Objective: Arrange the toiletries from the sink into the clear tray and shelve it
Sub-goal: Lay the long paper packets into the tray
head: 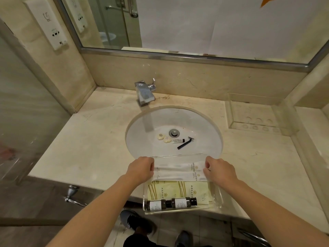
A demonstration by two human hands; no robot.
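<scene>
On the beige marble surface [89, 139], the clear rectangular plastic tray [216, 195] sits at the white round sink's [195, 122] near edge, its long white paper sachets [179, 171] lying left-to-right, pinched at either end by the left hand [140, 169] and right hand [219, 171].

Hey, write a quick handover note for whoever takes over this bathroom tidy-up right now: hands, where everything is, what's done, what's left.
Left hand and right hand: each pinches an end of the white sachets lying across the clear tray.
Tray: on the counter's front edge, before the sink.
Done: in the tray are the white sachets, yellow packets and two dark bottles.
Left: two soaps, a small tube and a black razor lie in the sink near the drain. Move them into the tray, then shelve it.
</scene>
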